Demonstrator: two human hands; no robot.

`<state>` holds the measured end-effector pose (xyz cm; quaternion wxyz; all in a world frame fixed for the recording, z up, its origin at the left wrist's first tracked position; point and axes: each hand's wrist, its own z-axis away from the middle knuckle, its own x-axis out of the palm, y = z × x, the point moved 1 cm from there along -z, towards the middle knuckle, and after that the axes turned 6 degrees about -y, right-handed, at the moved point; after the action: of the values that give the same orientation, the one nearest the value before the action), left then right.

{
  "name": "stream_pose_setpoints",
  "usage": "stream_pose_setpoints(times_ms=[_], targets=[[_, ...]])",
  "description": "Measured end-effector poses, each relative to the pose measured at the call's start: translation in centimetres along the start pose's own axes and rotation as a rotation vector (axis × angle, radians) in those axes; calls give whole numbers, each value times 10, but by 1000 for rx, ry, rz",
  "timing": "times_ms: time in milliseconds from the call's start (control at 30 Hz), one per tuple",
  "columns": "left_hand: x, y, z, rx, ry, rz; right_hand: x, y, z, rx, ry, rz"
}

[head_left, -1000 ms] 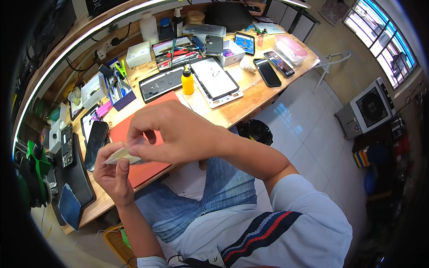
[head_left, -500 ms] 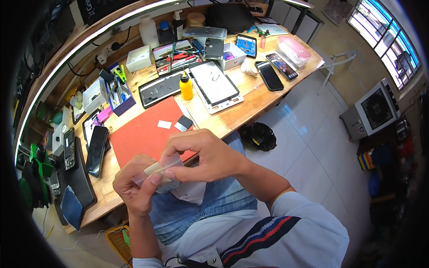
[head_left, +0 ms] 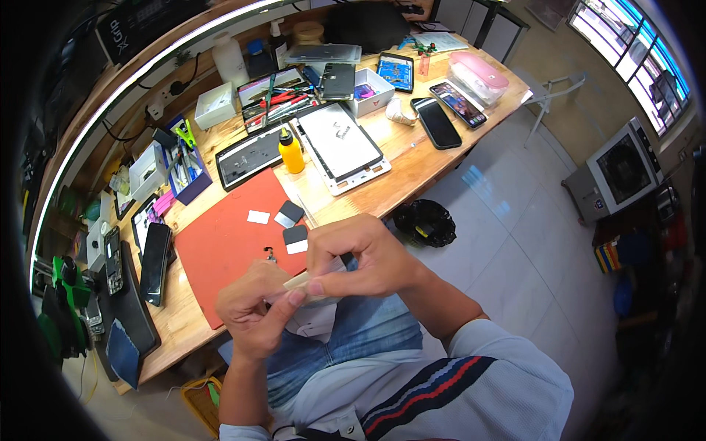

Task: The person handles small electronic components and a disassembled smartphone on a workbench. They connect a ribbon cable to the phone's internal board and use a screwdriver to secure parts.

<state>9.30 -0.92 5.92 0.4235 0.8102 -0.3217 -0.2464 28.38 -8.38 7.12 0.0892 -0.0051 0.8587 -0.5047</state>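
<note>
Above my lap, at the front edge of the bench, both hands pinch a small clear plastic bag (head_left: 333,271) with a cream-coloured strip (head_left: 297,281) at its edge. My left hand (head_left: 254,305) grips the left end between thumb and fingers. Close beside it, my right hand (head_left: 368,257) pinches the other end, thumb near thumb. Fingers cover much of the bag, so its contents cannot be made out. Just beyond, on the red mat (head_left: 220,250), lie a small white rectangle (head_left: 258,217), two black-and-white pieces (head_left: 296,239) and a tiny dark part (head_left: 270,254).
A yellow bottle (head_left: 292,154) stands behind the mat, near an opened tablet (head_left: 342,143). Phones (head_left: 439,123) lie at the right and another phone (head_left: 155,263) at the left. Behind are a tool tray (head_left: 273,103) and a blue box (head_left: 187,180). A black bin bag (head_left: 425,223) sits on the floor.
Both hands have shifted right with the bag still pinched between them. The view has turned slightly, and a second black-and-white piece and the tiny dark part now show on the mat.
</note>
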Motion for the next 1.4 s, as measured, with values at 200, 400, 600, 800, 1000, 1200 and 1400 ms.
stream_pose_setpoints(times_ms=[200,400,600,800,1000,1200,1400], targets=[[28,-3,-22,-234,-21,211,-45,-18,15,89,16,67],[48,0,-74,-340,-78,164,-122,-30,10,-57,-63,121],[69,-19,-122,-570,-65,475,-376,14,49,454,580,1080],[96,-35,-146,-733,-108,526,-531,49,105,821,715,1030],[106,-50,-170,-838,-122,517,-524,53,107,1085,753,1143],[139,-67,-204,-882,-214,589,-525,62,118,780,1016,1015],[190,-68,-258,-842,-291,605,-531,53,155,630,1480,889]])
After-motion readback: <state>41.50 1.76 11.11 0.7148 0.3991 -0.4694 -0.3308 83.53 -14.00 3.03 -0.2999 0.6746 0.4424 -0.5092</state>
